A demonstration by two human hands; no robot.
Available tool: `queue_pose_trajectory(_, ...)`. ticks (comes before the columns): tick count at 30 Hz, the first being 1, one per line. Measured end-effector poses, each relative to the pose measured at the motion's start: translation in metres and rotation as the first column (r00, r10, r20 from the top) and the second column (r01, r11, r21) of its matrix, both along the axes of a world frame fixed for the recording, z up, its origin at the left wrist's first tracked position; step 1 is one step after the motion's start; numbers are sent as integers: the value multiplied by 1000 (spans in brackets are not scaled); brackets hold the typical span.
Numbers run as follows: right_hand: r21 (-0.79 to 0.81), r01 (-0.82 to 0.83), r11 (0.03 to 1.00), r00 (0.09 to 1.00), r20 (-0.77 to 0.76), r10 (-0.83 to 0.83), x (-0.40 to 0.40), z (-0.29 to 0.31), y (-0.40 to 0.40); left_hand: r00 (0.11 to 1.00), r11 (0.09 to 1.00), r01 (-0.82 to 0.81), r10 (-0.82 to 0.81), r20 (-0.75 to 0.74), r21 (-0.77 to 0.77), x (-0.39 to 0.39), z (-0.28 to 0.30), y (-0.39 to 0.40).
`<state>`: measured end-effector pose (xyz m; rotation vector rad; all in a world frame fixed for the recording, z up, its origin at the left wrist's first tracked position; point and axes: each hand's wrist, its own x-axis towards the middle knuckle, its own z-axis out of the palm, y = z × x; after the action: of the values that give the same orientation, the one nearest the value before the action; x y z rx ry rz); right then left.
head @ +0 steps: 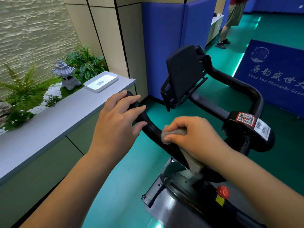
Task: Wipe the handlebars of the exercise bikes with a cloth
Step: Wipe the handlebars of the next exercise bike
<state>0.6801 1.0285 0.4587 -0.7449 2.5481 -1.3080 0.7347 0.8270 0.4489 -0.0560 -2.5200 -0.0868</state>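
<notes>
Fingers of the right hand [195, 137] curl down over a grey cloth [172, 132], pinching it against the near-left bend of the black handlebar [148, 122]. Only a crumpled edge of the cloth shows past the fingertips, at about nine o'clock from the knuckles, and a loose tail hangs out under the heel of the hand toward six o'clock. So the cloth sits between the fingers and the bar, in contact with both as far as I can see.

Up the same bar, at about ten o'clock from the cloth, the left hand [118, 116] lies over the end of the grip. Its fingers are fairly straight and draped across the top rather than wrapped round, seemingly steadying the bike.

Wiping looks to be in progress on this left arm of the handlebar, somewhere around the bend. From where I stand I would guess the task is at an early or middle stage: the stretch under the left hand is covered by a bare palm, not cloth, and the far right loop of the bar, at about two o'clock beyond the dark screen holder [184, 76], has nothing on it. Whether any part is already clean cannot be told from the surface. Only this one bike is in sight; any others lie out of view.
</notes>
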Motion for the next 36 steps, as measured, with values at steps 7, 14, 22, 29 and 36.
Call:
queue_pose_trajectory(7, -39, -33, 999, 999, -9, 33, -13, -5, -18, 999, 999, -38, 38, 30, 12, 4, 0, 7)
queue_pose_trajectory(14, -70, -19, 997, 996, 88, 25, -19, -10, -3, 996, 996, -79, 77, 52, 42, 6, -1, 12)
queue_pose_trajectory(22, -73, -96, 993, 995, 25, 98, -29, -7, -24, 994, 995, -91, 89, 56, 28, 8, 0, 15)
queue_pose_trajectory(29, -17, -156, 988, 981, 112, 157, -33, -8, 3, 996, 996, -84, 84, 18, 11, 11, -4, 23)
queue_pose_trajectory(36, 7, -186, 983, 982, 23, 186, -31, -4, -4, 993, 996, -87, 89, 79, -21, 19, -13, 39)
